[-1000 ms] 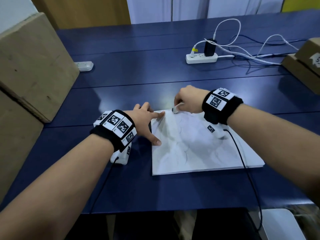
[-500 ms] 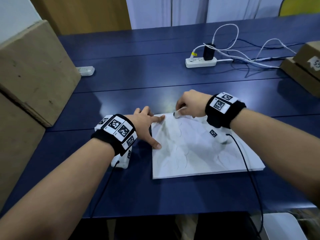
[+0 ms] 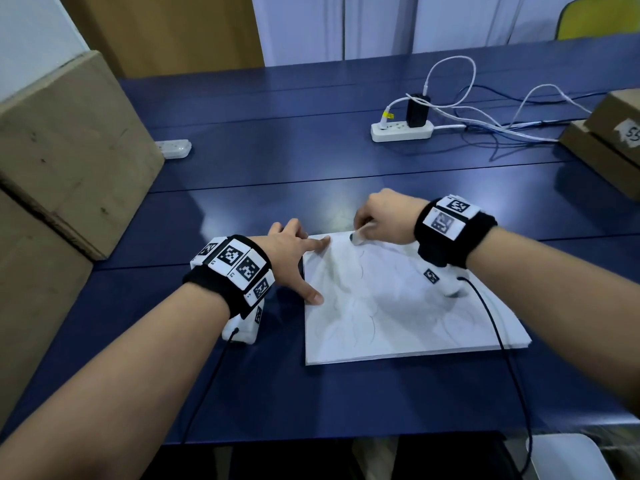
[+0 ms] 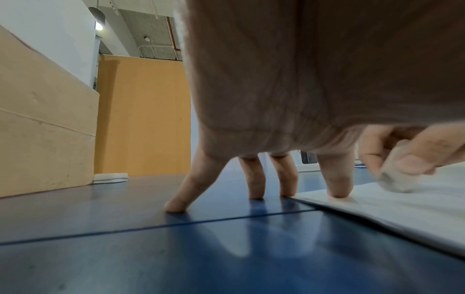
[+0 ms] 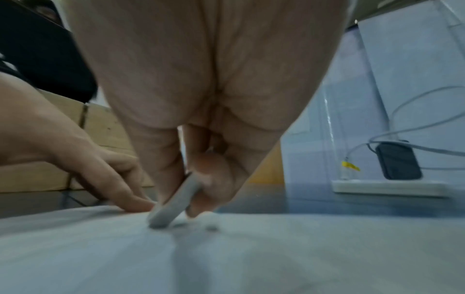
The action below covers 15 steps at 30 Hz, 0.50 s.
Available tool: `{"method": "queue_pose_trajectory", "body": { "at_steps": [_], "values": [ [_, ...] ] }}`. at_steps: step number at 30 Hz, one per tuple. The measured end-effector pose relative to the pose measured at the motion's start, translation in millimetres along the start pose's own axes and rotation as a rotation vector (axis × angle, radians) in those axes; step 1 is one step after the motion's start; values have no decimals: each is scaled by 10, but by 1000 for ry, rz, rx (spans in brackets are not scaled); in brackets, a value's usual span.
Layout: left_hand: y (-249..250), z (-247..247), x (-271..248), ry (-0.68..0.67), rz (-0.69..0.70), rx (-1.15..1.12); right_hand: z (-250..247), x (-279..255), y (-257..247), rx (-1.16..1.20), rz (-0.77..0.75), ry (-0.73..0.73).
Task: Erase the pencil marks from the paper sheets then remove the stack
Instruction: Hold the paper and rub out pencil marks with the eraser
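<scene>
A stack of white paper sheets point(image 3: 398, 313) lies on the blue table, its top sheet covered with faint pencil curves. My right hand point(image 3: 381, 221) pinches a white eraser point(image 3: 358, 235) between thumb and fingers and presses its tip on the sheet near the far left corner; the right wrist view shows the eraser point(image 5: 173, 204) tilted on the paper point(image 5: 226, 254). My left hand point(image 3: 294, 258) is spread flat, its index fingertip and thumb pressing the stack's left edge, the other fingers point(image 4: 254, 185) resting on the table beside the paper point(image 4: 392, 210).
Large cardboard boxes point(image 3: 69, 150) stand at the left, smaller ones point(image 3: 609, 140) at the far right. A white power strip point(image 3: 401, 131) with a black charger and tangled cables lies at the back. Another white strip point(image 3: 175, 148) sits by the left box.
The right hand with the eraser has shifted slightly back and forth along the sheet's far edge. The left hand keeps its place on the stack's left edge.
</scene>
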State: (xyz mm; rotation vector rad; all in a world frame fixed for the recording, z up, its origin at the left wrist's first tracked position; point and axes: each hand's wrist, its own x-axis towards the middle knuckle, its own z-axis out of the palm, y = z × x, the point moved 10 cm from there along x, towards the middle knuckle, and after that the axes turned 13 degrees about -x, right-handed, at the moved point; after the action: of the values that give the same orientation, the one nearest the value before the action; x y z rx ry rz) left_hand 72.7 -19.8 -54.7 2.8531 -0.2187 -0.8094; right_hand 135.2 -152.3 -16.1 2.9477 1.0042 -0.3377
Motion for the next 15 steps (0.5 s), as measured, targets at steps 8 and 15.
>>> {"method": "queue_pose_trajectory", "body": {
  "at_steps": [8,15],
  "values": [
    [-5,-3,7,-5,-1,-3,168,-195,-233,16,-129,-160],
    [-4,-8,4,2,-3,0,37,-129,-57,15,-50,-18]
  ]
}}
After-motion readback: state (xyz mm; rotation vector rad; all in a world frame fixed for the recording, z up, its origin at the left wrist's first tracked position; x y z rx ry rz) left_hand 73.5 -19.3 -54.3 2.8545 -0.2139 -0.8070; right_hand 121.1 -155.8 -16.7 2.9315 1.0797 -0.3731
